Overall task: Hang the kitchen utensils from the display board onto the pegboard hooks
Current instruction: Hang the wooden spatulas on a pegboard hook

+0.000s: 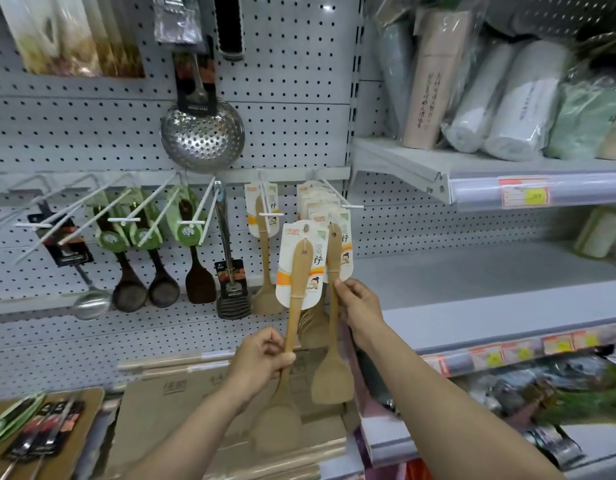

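Observation:
My left hand grips the handle of a wooden spatula with a white and orange card, held upright. My right hand pinches the handle of a second wooden spatula, whose blade hangs down. Both tops sit just below a white pegboard hook that carries several carded spatulas. Another wooden spatula hangs on the hook to the left. At the lower left a brown display board holds several packaged utensils.
The grey pegboard carries a steel skimmer, dark wooden spoons, a steel ladle and several bare white hooks. Cardboard boards lie below. To the right a shelf stands beneath a higher one holding wrapped rolls.

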A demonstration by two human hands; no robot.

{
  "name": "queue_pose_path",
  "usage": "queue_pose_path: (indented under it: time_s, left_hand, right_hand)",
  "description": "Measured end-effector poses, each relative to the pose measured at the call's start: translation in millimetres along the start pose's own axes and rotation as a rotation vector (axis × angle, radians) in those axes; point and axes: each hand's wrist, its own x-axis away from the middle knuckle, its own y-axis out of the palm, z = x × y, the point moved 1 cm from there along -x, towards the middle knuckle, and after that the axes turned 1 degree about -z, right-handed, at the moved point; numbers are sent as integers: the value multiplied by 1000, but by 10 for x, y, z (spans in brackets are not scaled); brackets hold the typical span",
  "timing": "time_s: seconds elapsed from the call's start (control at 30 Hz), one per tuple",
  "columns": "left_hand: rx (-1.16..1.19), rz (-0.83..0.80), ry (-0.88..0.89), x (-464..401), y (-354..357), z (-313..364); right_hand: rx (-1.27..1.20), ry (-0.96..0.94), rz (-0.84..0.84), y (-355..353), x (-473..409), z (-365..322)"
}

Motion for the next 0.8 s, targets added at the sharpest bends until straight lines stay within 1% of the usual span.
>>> queue_pose_path:
  time_s: [0.1,0.17,0.2,0.27,0.3,0.33,0.37,0.47,0.5,0.53,0.63,0.8]
  left_hand:
    - [10,-7,-2,-32,-5,-39]
    - [19,-12,-3,-46,1,-56]
    - [21,-15,1,-54,10,-58]
    - [17,-25,14,-68,43,-52]
    - [15,-31,20,-72,68,-46]
    - [16,-39,28,-78,100,-39]
    - [22,-49,36,-84,135,-31]
    - [43,-84,54,-99,258,-4]
    - [45,-93,61,-105,299,3]
    - [48,-99,68,-111,340,10]
    - [42,-106,91,-124,446,50]
    - [33,-122,86,-190,558,43]
  right_hand:
    - [38,38,-14,-7,-84,17]
    - [82,57,20,-28,-137,1]
    - [120,49,79,-42,-152,-27]
    - [185,4,265,-66,-107,-154]
    - [175,-35,337,-66,-42,-248]
    - [142,-84,363,-52,37,-348]
    - [107,-136,340,-25,128,-452]
    - [-5,-260,141,93,403,-741]
    - [-24,-295,99,117,457,-799]
    - [-24,-321,90,135,488,-849]
    - [3,-354,151,113,454,-943]
    - [46,-305,198,62,278,-995]
